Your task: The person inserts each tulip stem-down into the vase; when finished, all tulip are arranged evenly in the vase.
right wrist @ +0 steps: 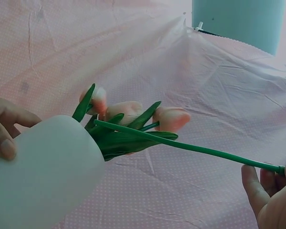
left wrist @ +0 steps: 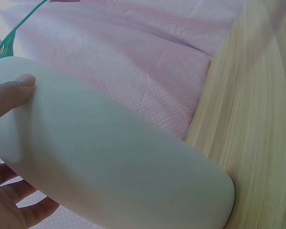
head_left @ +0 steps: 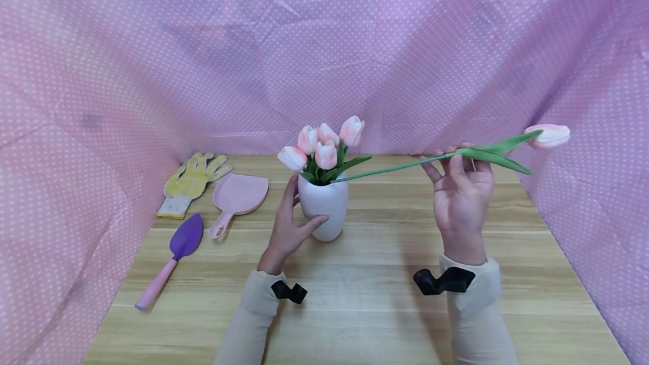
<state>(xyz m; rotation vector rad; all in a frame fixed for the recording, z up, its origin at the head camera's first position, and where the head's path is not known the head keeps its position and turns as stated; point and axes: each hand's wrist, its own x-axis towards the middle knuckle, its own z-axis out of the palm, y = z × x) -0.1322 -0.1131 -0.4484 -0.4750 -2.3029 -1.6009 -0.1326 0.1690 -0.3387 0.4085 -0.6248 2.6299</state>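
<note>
A white vase stands upright on the wooden table, with several pink-and-white tulips and green leaves in its mouth. My left hand grips the vase from the left, thumb across its front; in the left wrist view the thumb lies along the vase's upper wall. To the right, my right hand pinches the green stem of a single tulip just below its leaves. That tulip lies almost level, bloom pointing right. Its stem end is by the vase's mouth, close to the other leaves; whether it touches them I cannot tell.
On the table's left lie a yellow-and-white glove, a pink dustpan and a trowel with a purple blade and pink handle. Pink dotted cloth hangs around the back and sides of the wooden table.
</note>
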